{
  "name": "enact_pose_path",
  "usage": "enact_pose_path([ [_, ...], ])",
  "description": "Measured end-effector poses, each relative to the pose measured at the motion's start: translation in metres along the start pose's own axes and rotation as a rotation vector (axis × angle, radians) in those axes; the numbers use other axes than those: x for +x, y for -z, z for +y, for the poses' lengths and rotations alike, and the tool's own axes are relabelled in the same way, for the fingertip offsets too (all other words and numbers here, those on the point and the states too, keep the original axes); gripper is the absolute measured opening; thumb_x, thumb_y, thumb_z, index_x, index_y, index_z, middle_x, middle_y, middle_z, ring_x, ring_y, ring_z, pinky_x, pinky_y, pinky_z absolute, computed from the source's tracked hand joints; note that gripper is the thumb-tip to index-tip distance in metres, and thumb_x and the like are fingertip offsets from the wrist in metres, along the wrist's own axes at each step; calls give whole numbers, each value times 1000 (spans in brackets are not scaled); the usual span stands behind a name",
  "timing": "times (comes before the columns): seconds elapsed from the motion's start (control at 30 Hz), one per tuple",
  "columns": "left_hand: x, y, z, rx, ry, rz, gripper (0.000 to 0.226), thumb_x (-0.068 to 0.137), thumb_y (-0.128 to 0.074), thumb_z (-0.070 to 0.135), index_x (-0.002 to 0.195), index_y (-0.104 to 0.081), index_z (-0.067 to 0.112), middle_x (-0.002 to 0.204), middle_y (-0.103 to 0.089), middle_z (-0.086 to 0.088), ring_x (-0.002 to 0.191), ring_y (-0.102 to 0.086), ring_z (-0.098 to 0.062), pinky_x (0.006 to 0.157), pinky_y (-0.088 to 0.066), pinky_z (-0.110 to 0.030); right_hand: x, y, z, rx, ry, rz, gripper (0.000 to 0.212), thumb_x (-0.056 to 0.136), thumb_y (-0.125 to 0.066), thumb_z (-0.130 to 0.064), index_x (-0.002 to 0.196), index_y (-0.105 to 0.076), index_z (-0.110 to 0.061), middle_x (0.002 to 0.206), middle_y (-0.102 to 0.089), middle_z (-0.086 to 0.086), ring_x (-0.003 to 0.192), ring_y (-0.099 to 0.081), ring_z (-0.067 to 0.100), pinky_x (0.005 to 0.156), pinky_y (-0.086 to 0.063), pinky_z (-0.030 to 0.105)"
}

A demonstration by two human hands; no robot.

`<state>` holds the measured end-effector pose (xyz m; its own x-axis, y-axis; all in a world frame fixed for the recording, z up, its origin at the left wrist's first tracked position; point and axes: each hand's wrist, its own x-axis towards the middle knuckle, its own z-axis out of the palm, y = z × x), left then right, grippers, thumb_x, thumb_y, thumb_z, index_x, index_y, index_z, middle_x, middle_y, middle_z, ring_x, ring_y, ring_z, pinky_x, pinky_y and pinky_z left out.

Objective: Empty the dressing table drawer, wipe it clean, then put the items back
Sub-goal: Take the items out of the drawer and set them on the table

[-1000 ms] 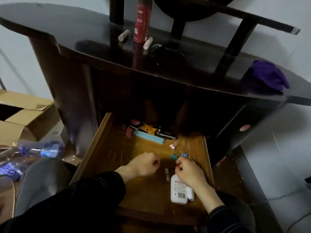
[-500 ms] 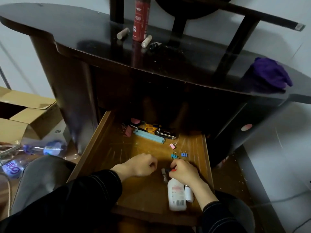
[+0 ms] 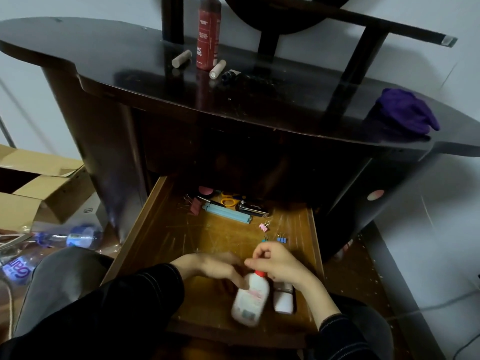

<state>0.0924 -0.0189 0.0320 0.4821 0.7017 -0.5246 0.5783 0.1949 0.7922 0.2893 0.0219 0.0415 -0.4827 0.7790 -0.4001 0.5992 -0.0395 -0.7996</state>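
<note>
The wooden drawer (image 3: pixel 161 229) of the dark dressing table (image 3: pixel 130 81) stands pulled out. My left hand (image 3: pixel 210 266) is blurred, with its fingers laid over the neck of a white bottle with a red cap (image 3: pixel 249 301), which is tilted near the drawer's front. My right hand (image 3: pixel 281 263) sits just right of the cap, fingers curled and pinched; what they hold is hidden. A small white tube (image 3: pixel 283 301) lies under that wrist. Further back lie a light blue bar (image 3: pixel 227 213), yellow scissors (image 3: pixel 228 200), a black case (image 3: pixel 252 207) and pink (image 3: pixel 264 226) and blue binder clips (image 3: pixel 281 239).
On the tabletop stand a red bottle (image 3: pixel 207 35), two beige cylinders (image 3: pixel 181 58) and a purple cloth (image 3: pixel 407 115). An open cardboard box (image 3: pixel 39 183) and plastic water bottles (image 3: pixel 78 236) lie on the floor at the left. My knees flank the drawer's front.
My left hand has opened from a fist and reached right onto the white bottle, which has tilted and shifted. My right hand has lifted slightly off the drawer floor.
</note>
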Motion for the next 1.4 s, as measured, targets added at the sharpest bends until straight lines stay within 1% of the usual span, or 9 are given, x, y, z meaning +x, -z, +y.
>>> enact_pose_path([
  [0.07,-1,0,1,-10,-32,-55,45,86,-72,44,124,-65,22,116,-69,13,113,-62,-8,103,-45,-28,-1,2,-6,142,39,84,23,83,-79,-40,79,-66,-21,58,-58,-8,43,-46,5,37,-33,19],
  [0.17,0,0,0,-113,-89,22,33,91,-72,29,120,-65,13,116,-71,1,112,-66,-16,98,-51,-29,-3,4,-12,267,54,294,32,94,-66,-47,97,-67,-15,72,-66,1,49,-55,12,41,-43,25],
  [0.23,3,1,-1,-180,-92,99,37,90,-73,24,122,-65,8,116,-72,-3,109,-68,-16,92,-55,-27,-5,5,-12,139,14,485,29,102,-53,-42,104,-64,-15,78,-68,2,53,-61,13,48,-51,29],
  [0.3,5,0,-2,-154,-86,173,38,88,-76,26,120,-67,8,109,-73,0,105,-69,-14,82,-55,-20,-7,5,-10,-214,-78,583,19,106,-49,-32,110,-60,-17,82,-67,-1,62,-65,10,56,-55,26],
  [0.5,9,1,-8,-53,-74,264,40,85,-77,27,118,-66,6,114,-71,-9,106,-68,-20,92,-57,-37,-13,-10,-12,-703,-314,401,36,102,-57,-23,137,-49,-16,126,-63,6,107,-67,21,87,-58,30],
  [0.8,9,1,-9,-63,-74,289,35,85,-77,25,114,-68,8,113,-71,-8,104,-68,-20,92,-57,-38,-17,-15,-14,-968,-447,186,51,94,-68,-15,140,-47,-20,146,-39,11,117,-61,26,97,-52,35],
  [1.07,8,2,-9,-83,-80,292,36,85,-77,23,116,-68,8,114,-71,-9,107,-67,-22,98,-54,-45,-16,-16,-11,-1043,-434,88,45,87,-77,-32,126,-56,-22,124,-63,1,113,-63,21,89,-50,31],
  [1.3,8,2,-9,-99,-102,317,26,83,-79,24,106,-70,13,105,-73,-5,99,-70,-19,87,-57,-33,-18,-14,-8,-999,-391,-97,57,81,-79,-46,123,-52,-19,120,-61,0,112,-61,21,89,-48,34],
  [1.4,7,3,-10,-102,-106,321,33,83,-79,26,109,-70,7,108,-73,-9,102,-69,-23,92,-57,-39,-19,-15,-6,-995,-320,-184,47,80,-79,-44,108,-48,-21,101,-55,-2,100,-60,22,80,-44,33],
])
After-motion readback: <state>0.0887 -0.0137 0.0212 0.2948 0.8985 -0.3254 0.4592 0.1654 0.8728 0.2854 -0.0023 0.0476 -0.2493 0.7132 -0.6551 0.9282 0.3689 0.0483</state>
